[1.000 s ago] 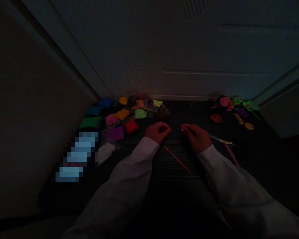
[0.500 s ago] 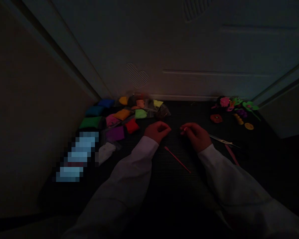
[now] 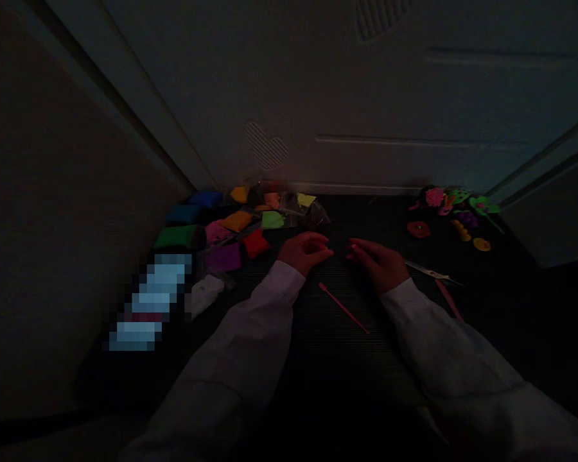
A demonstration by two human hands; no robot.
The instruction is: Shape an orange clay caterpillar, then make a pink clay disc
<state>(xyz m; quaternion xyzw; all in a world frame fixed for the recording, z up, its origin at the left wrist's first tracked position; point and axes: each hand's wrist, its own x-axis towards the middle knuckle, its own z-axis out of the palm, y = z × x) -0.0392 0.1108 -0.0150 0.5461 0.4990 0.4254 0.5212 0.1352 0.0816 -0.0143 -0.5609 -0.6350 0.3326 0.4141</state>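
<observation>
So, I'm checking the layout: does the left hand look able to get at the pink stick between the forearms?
Probably yes: the left hand has thumb and fingertips parted, and the pink stick lies uncovered close by, with no object seen between them.

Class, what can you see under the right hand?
Dark tabletop shows around the right hand; scissors point toward its wrist. Whatever lies directly beneath is covered.

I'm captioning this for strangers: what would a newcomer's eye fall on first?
Probably the pixelated patch at left, the brightest thing in this dim scene. Next, the colourful packs clustered behind it, towards the back left. Then, near the centre, the left hand and right hand, apart, the right seeming to pinch a pink bit.
</observation>
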